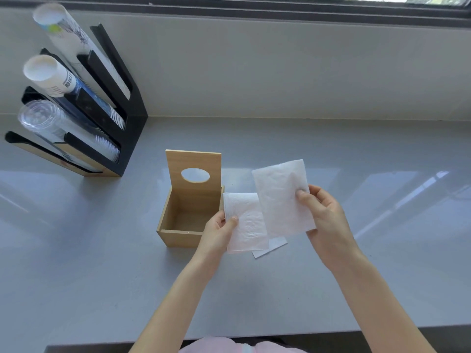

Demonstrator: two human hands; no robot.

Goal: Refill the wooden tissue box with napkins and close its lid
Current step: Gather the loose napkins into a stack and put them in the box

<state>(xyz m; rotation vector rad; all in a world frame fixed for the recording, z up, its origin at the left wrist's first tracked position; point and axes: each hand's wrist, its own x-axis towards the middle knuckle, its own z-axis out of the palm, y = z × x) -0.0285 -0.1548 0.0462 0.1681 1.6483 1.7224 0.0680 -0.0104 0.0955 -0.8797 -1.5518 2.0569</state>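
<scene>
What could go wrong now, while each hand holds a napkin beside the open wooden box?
1. The left hand and right hand each pinch a thin napkin by one edge; the right napkin may flop or unfold before reaching the wooden box.
2. The lid stands upright behind the opening; a bump might knock it shut.
3. A white sheet lying under the left napkin may be forgotten.

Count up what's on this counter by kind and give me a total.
Wooden tissue box: 1
Napkins: 2, one in the left hand, one in the right hand
Paper scrap: 1
Cup rack: 1
Cup stacks: 3
Total: 8
</scene>
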